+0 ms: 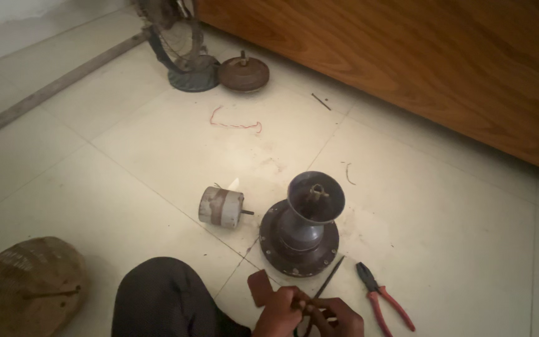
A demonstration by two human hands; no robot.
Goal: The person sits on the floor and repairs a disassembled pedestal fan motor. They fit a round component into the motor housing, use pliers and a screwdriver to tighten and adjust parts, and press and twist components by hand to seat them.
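Thin rod [325, 288] bottom centre, near fan motor housing [301, 234] | both hands [280, 310] [343, 318] fingers clenched on its lower end, probably | grip cut off by frame edge | pliers [383, 301] on floor right

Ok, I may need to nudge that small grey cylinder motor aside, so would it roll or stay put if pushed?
The small cylinder motor lies on its side on the smooth tiled floor, so it would probably roll if pushed across its length. Its metal body suggests it is heavy for its size. The thin shaft sticking out one end might make it veer.
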